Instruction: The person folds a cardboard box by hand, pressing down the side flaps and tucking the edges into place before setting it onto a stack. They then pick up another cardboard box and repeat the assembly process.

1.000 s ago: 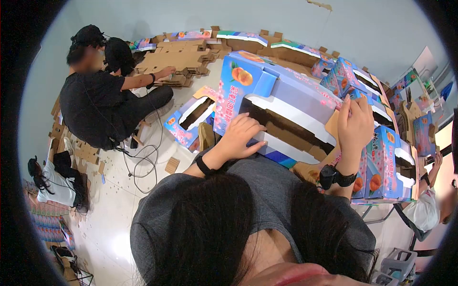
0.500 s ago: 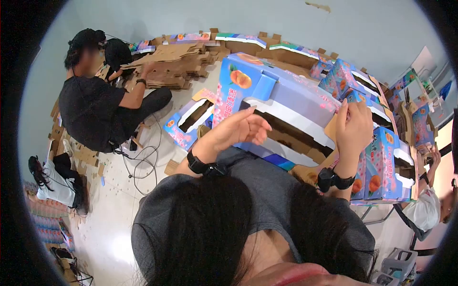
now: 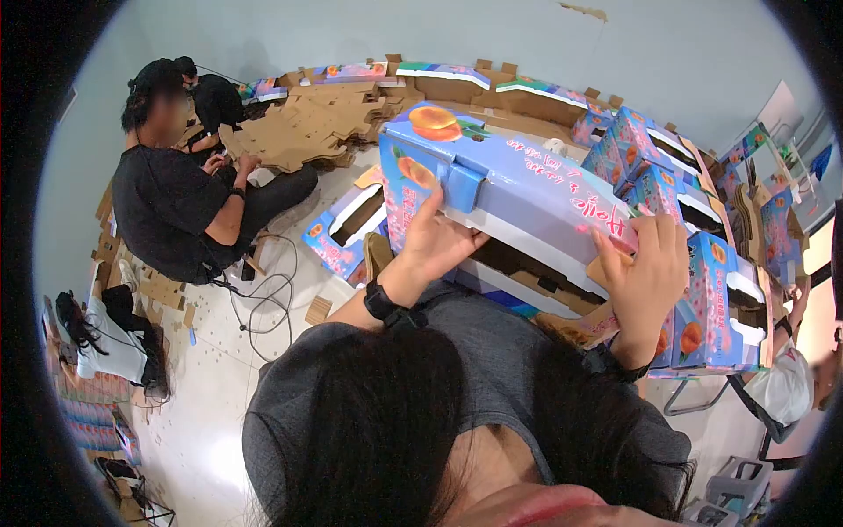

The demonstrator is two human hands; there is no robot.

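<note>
A blue and lilac printed cardboard box point(image 3: 536, 189) with peach pictures leans in front of my body, its long opening facing me. At the opening's left end, my left hand point(image 3: 439, 241) grips the panel edge, thumb on the printed side by a folded blue tab point(image 3: 464, 187) and fingers reaching into the opening. My right hand point(image 3: 645, 272) is closed on the box's right end, fingers bent over the corner and thumb on the lilac panel. Part of that end is hidden behind the fingers.
Similar boxes point(image 3: 707, 299) stand stacked close on my right, and another box point(image 3: 347, 228) lies on the floor at left. A person in black point(image 3: 176, 193) sits beside flat cardboard sheets point(image 3: 299, 132). A cable point(image 3: 263, 303) loops across the floor.
My left hand has moved from over the opening to grip the panel edge. The lilac panel has tilted toward me, showing more print. My right hand has shifted lower on the right end.
</note>
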